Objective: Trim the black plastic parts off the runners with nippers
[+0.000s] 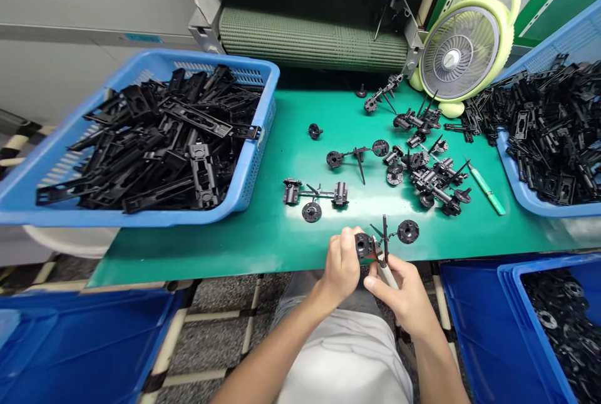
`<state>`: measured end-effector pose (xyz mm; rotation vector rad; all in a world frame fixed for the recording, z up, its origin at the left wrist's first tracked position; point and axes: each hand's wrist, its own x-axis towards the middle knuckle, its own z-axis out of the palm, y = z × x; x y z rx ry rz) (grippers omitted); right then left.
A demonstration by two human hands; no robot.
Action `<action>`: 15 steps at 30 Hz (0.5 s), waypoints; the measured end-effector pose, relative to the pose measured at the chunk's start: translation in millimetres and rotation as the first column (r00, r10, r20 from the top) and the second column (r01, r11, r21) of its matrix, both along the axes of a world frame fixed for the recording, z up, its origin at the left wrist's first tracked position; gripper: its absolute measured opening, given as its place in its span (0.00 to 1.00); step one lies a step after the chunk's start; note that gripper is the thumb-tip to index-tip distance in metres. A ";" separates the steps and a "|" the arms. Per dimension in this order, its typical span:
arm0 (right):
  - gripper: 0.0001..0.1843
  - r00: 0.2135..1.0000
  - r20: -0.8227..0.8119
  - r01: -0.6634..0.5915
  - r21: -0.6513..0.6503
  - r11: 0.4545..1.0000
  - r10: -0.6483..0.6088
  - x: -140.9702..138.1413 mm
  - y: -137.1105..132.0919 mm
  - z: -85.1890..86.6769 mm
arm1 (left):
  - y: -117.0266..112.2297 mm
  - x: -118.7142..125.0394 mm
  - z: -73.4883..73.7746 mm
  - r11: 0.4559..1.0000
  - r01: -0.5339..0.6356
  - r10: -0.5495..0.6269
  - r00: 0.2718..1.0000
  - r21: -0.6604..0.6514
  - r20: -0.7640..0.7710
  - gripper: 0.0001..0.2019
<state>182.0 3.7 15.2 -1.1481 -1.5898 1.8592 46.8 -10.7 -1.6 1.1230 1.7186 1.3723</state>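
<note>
A black molded plastic runner (385,232) is grasped at its round end by the clenched left hand (342,263), at the near edge of the green surface (282,247). A white-handled tool (387,275) is gripped by the right hand (404,297), against the runner. Black plastic frames (159,141) are heaped in a blue basket (251,153) left of the surface; black frames (549,134) also fill a blue basket (526,188) at its right end. Black round parts (558,322) are piled in a blue crate (479,304) below its near right edge.
</note>
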 end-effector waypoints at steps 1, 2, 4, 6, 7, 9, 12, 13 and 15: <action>0.15 1.000 0.007 -0.008 -0.004 1.000 0.008 0.6 2.0 -1.4 | 0.9 -0.5 0.9 1.000 -0.003 0.003 1.000 -0.006 -0.012 0.25; 0.15 1.000 0.010 -0.007 -0.001 1.000 0.007 0.7 4.4 -3.0 | 2.2 -0.8 1.5 1.000 -0.006 0.006 1.000 -0.007 -0.018 0.24; 0.14 1.000 0.008 0.009 -0.004 1.000 -0.009 -1.3 10.3 -6.5 | 6.3 -1.4 2.0 1.000 -0.006 0.007 1.000 0.008 -0.025 0.24; 0.13 0.999 -0.015 0.029 -0.055 0.998 -0.030 -6.7 17.8 -9.2 | 12.3 -2.5 1.2 1.000 -0.016 0.016 0.999 0.027 -0.033 0.24; 0.14 0.999 -0.031 0.029 -0.095 0.995 -0.032 -10.1 22.0 -9.7 | 15.6 -3.5 0.5 0.999 -0.030 0.032 0.999 0.033 -0.038 0.25; 0.15 0.998 -0.055 0.014 -0.154 0.988 -0.023 -15.8 31.1 -8.6 | 21.5 -6.4 -0.6 0.996 -0.077 0.080 0.995 0.046 -0.052 0.25; 0.15 0.998 -0.038 -0.045 -0.128 0.991 0.040 -12.3 44.8 -4.2 | 24.9 -12.7 0.6 0.981 -0.179 0.181 0.983 0.072 -0.025 0.25; 0.15 0.997 -0.031 -0.068 -0.116 0.991 0.065 -6.5 49.0 -3.5 | 24.1 -14.6 1.8 0.979 -0.191 0.188 0.981 0.073 0.036 0.23; 0.16 0.996 -0.057 -0.082 -0.110 0.991 0.076 10.3 56.5 -5.7 | 20.8 -16.9 4.6 0.987 -0.153 0.135 0.957 0.051 0.257 0.20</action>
